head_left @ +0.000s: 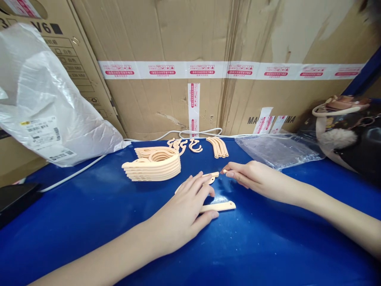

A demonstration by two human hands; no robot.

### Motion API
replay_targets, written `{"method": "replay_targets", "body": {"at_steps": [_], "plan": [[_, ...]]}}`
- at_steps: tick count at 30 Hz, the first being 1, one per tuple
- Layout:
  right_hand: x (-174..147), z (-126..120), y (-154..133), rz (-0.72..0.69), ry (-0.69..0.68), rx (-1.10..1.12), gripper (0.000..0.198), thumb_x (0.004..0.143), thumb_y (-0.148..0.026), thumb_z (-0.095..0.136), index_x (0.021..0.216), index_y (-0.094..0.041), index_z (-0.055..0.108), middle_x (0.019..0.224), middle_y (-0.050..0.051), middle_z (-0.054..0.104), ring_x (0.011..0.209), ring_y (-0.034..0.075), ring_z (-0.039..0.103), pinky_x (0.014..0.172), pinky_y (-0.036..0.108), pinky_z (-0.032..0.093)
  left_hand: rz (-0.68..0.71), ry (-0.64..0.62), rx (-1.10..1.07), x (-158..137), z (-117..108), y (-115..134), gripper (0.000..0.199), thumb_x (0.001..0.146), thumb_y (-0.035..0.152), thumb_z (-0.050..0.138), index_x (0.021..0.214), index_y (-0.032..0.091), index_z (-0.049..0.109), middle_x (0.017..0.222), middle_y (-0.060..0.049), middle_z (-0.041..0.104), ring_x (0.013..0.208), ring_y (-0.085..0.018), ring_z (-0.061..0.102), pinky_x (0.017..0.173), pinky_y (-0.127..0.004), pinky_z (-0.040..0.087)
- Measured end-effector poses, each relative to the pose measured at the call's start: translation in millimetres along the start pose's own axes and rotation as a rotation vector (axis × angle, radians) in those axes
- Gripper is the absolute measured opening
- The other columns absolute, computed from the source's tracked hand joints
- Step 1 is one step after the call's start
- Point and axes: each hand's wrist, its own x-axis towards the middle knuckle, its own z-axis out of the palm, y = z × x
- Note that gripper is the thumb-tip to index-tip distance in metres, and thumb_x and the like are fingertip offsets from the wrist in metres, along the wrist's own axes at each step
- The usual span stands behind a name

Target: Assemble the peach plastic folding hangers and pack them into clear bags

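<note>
Right of the hanger stack [151, 171], a cream hanger piece [220, 207] is covered on the tabletop [268, 246] by the half-open left hand [189, 204] — farther right, a small part [225, 171] is pinched by the right hand [251, 176].

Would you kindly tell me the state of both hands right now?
Left hand: open, laid over a cream plastic piece.
Right hand: closed, pinching a small cream part.

Taped cartons [166, 35] and a mailer [41, 95] suggest a workshop.
</note>
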Motion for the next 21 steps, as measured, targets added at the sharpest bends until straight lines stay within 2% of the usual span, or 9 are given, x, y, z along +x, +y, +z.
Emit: {"method": "replay_targets", "body": {"at_steps": [5,10,16,21], "plan": [[-1,3,-4,-0.002,-0.038,-0.069,0.037,0.102,-0.042,0.024,0.088,-0.021,0.051,0.07,0.0,0.059,0.063,0.016,0.055,0.061,0.028,0.035,-0.002,0.037,0.039,2,3,-5,0.015,0.101,0.034,0.038,0.1,0.023,0.049,0.148,-0.006,0.039,0.145,-0.027,0.019,0.117,-0.053,0.022],[-1,5,-4,-0.072,-0.104,-0.119,0.035,0.102,-0.036,0.025,0.08,-0.021,0.048,0.067,0.0,0.057,0.058,0.014,0.052,0.058,0.027,0.033,0.025,0.122,0.015,2,5,-9,0.018,0.103,0.033,0.033,0.099,0.023,0.047,0.143,-0.007,0.045,0.143,-0.028,0.024,0.114,-0.054,0.029],[-3,5,-6,-0.103,-0.105,-0.073,0.035,0.102,-0.037,0.027,0.079,-0.021,0.047,0.058,-0.004,0.049,0.049,0.011,0.044,0.052,0.026,0.029,-0.002,0.153,-0.048,2,6,-10,0.019,0.103,0.032,0.03,0.102,0.022,0.046,0.148,-0.009,0.04,0.144,-0.028,0.022,0.112,-0.056,0.031],[-2,7,-6,-0.125,-0.081,-0.006,0.035,0.102,-0.04,0.031,0.08,-0.02,0.049,0.062,-0.003,0.052,0.052,0.011,0.047,0.054,0.026,0.032,-0.015,0.207,-0.068,2,10,-13,0.017,0.103,0.032,0.032,0.104,0.022,0.045,0.146,-0.01,0.043,0.142,-0.029,0.027,0.11,-0.057,0.034]]}}
